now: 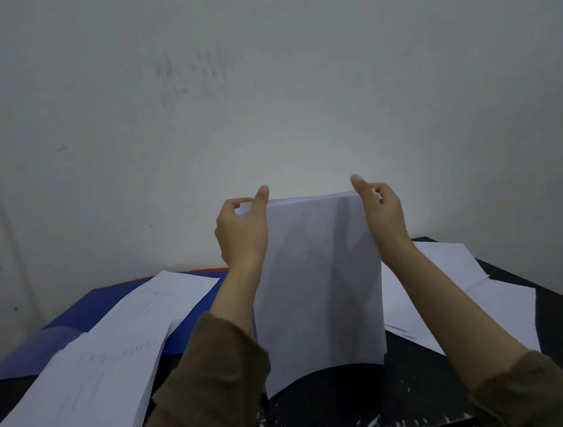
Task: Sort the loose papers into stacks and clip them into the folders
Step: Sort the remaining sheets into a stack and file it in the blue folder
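A small stack of white sheets (316,283) hangs upright in front of me, its lower edge curling just above the black table (365,405). My left hand (242,231) pinches its top left corner, thumb in front and fingers behind. My right hand (379,214) pinches the top right corner the same way. A blue folder (115,297) lies open at the back left, with a red edge showing behind it. A stack of white papers (96,379) with faint pencil marks lies over the folder at the left.
More loose white sheets (457,285) lie spread on the table at the right, behind my right forearm. A plain grey wall (267,99) rises directly behind the table. The table's front surface is scuffed with white marks.
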